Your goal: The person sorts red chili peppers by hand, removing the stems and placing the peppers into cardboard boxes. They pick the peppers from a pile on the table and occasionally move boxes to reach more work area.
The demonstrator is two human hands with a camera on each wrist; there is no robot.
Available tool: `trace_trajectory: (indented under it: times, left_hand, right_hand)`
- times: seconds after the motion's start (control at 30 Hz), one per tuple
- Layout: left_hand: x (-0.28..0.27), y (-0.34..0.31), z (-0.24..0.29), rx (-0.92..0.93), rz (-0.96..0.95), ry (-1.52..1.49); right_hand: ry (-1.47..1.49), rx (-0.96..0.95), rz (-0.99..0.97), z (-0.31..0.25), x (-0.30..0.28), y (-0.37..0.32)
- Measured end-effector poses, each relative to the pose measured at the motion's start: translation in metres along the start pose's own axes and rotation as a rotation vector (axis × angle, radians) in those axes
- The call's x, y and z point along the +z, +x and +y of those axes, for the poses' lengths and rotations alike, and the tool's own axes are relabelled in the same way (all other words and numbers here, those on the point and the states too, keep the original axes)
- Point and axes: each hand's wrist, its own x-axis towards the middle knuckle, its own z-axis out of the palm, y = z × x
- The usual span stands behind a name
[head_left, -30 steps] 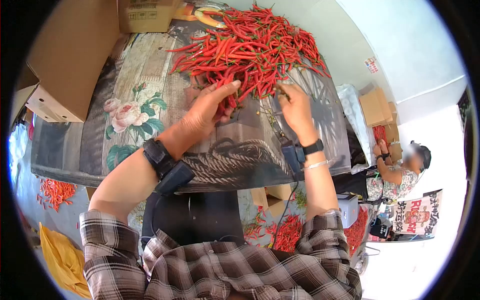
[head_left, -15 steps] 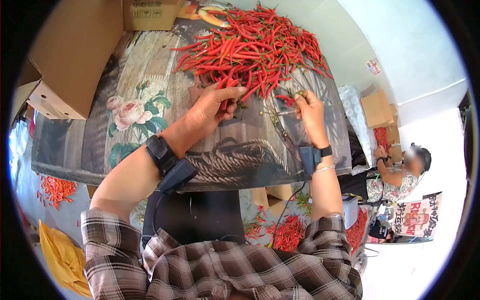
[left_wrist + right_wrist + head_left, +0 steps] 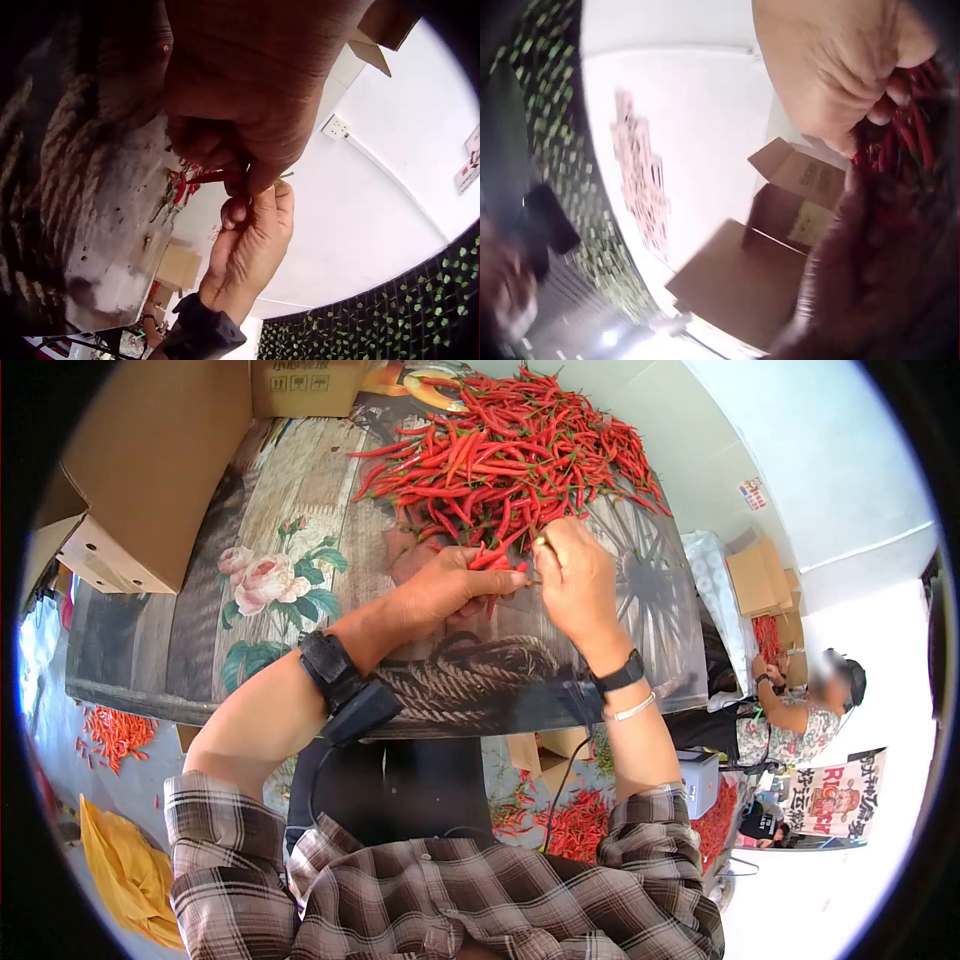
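Observation:
A big heap of red chillies (image 3: 520, 450) with green stems lies at the far side of the table. Just on the near side of it my left hand (image 3: 440, 592) grips a few red chillies (image 3: 490, 560), thumb along them. My right hand (image 3: 580, 575) meets it at the thumb tip, its thumb and forefinger pinched on a small stem end. In the left wrist view a red chilli (image 3: 206, 178) sticks out from the left hand (image 3: 247, 97), and the right hand (image 3: 255, 247) touches it from below. The right wrist view shows both hands close together, partly dark.
Cardboard boxes (image 3: 150, 470) stand on the table's left side. The patterned table (image 3: 300, 480) ends near the body. Chillies (image 3: 118, 735), a yellow sack (image 3: 125, 870) and an open carton (image 3: 550, 755) are on the floor. Another person (image 3: 800, 705) sits at the right.
The right hand moved out to the right with a red chilli, then came back in to the left hand. The left hand shifted slightly right, still holding chillies.

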Motion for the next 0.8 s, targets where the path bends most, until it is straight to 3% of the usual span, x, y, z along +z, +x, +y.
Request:
trace_trajectory:
  times: [0.03, 0.07, 0.17, 0.3, 0.37, 0.47, 0.6, 0.67, 0.8]
  left_hand:
    - [0.000, -0.002, 0.000, -0.034, -0.024, -0.015]
    - [0.000, -0.003, 0.002, -0.064, -0.048, -0.028]
    - [-0.004, -0.002, 0.004, -0.085, -0.066, -0.159]
    - [-0.004, 0.002, 0.004, -0.055, -0.037, -0.271]
    - [-0.009, 0.006, 0.001, -0.042, -0.065, -0.294]
    - [-0.008, 0.007, 0.001, -0.021, -0.057, -0.305]
    - [-0.012, 0.007, 0.001, -0.008, -0.039, -0.313]
    - [-0.010, 0.005, 0.004, -0.010, -0.027, -0.299]
    - [-0.003, 0.004, 0.004, 0.015, 0.033, -0.243]
  right_hand:
    - [-0.331, -0.139, 0.097, 0.002, -0.004, 0.001]
    - [-0.373, 0.012, 0.061, 0.014, -0.010, 0.000]
    - [-0.478, 0.074, 0.101, 0.067, -0.033, -0.005]
    - [-0.632, 0.060, 0.178, 0.090, -0.042, -0.016]
    - [-0.322, 0.203, 0.000, 0.095, -0.038, -0.017]
    - [-0.400, 0.311, -0.079, 0.094, -0.026, -0.023]
    - [-0.427, 0.300, -0.020, 0.095, -0.018, -0.026]
    - [0.207, 0.542, 0.023, 0.061, -0.022, -0.019]
    - [0.382, 0.487, -0.028, -0.003, -0.013, -0.014]
